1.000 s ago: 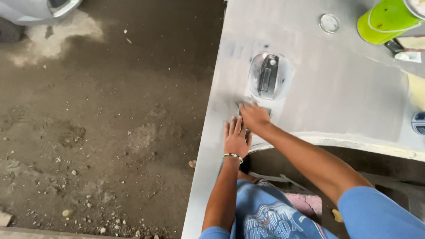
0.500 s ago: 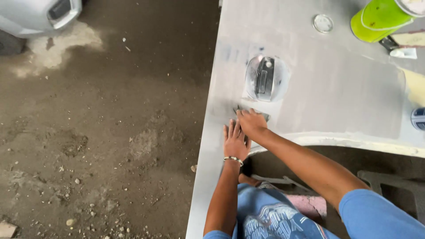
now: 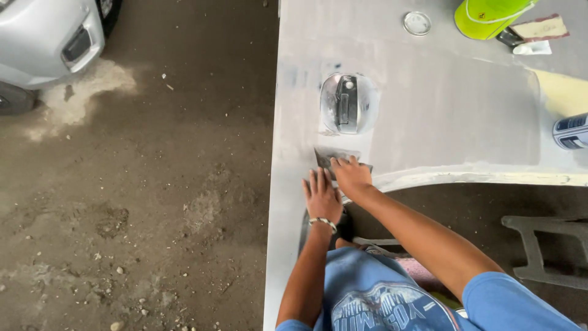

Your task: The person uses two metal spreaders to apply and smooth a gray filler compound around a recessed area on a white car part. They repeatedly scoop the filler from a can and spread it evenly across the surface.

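1. Since a second ago, we have slid the sandpaper (image 3: 335, 157) slightly nearer on the grey panel (image 3: 441, 110).
2. Our right hand (image 3: 350, 178) presses it flat under spread fingers.
3. Our left hand (image 3: 321, 196) lies open just beside it, holding nothing.

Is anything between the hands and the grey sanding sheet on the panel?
Nothing visible. The right hand lies flat on the sanding sheet, pressing it onto the grey panel just below the recessed door handle. The left hand rests flat on the panel beside it, at the sheet's lower edge.
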